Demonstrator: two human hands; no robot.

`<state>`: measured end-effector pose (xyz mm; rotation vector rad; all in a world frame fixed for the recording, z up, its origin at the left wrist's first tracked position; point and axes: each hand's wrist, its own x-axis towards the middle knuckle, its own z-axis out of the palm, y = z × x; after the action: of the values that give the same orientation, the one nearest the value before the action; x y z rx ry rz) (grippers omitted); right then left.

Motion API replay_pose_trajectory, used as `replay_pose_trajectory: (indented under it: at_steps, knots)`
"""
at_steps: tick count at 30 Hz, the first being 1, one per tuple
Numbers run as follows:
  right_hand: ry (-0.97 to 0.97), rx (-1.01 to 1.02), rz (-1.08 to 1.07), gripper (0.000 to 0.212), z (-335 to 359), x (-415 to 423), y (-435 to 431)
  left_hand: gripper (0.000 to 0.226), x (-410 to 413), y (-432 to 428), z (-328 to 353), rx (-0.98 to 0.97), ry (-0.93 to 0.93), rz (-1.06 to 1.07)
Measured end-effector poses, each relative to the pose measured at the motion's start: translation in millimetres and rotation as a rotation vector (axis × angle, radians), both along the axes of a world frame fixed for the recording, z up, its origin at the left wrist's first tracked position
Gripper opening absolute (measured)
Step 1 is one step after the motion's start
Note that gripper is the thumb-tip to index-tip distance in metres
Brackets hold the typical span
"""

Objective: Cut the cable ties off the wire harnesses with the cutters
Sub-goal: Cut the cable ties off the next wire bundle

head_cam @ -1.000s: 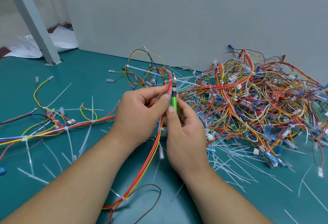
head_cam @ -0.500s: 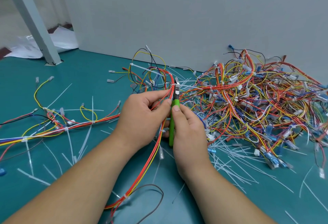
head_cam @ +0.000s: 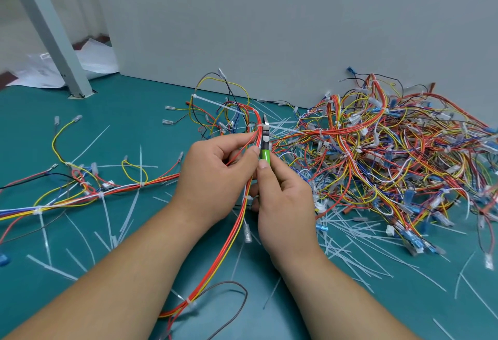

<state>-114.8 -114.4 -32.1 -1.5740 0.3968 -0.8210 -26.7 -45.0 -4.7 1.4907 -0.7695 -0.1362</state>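
My left hand [head_cam: 215,178] pinches a red, orange and yellow wire harness [head_cam: 237,232] that runs from the lower middle of the floor up between my hands. My right hand [head_cam: 285,202] grips the green-handled cutters [head_cam: 265,148], which point upward. Their jaws sit at a white cable tie [head_cam: 259,126] wrapped round the harness just above my left fingers. Another white tie [head_cam: 192,304] binds the same harness lower down.
A big tangled heap of harnesses [head_cam: 390,156] fills the right side. Cut white tie tails [head_cam: 358,248] litter the teal floor [head_cam: 134,129]. A second harness [head_cam: 80,197] lies at the left. A grey wall [head_cam: 269,30] stands behind, a grey post [head_cam: 54,35] at far left.
The cutters have shifted slightly up and right along the harness, their jaws now at the white tie. Both hands stayed close together, moving a little with them.
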Motion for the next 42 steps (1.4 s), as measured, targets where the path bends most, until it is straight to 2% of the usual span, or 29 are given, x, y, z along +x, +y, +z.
replay_pose_trajectory:
  at_steps: [8,13,31,42]
  knots:
    - [-0.009,-0.010,0.010,0.018,-0.9,0.0,-2.1,0.025,0.3,-1.1,-1.8,-0.004,-0.025,0.034]
    - [-0.021,-0.024,0.011,0.014,2.1,-0.8,-0.9,0.022,1.0,-1.4,-3.2,0.010,-0.019,0.040]
    - [0.045,0.077,-0.022,0.027,-0.8,0.1,-2.5,0.018,2.5,-2.8,-6.7,0.024,-0.001,0.003]
    - [0.006,0.092,-0.037,0.026,-0.4,1.4,-1.2,0.024,1.6,-2.0,-4.8,0.002,0.004,-0.043]
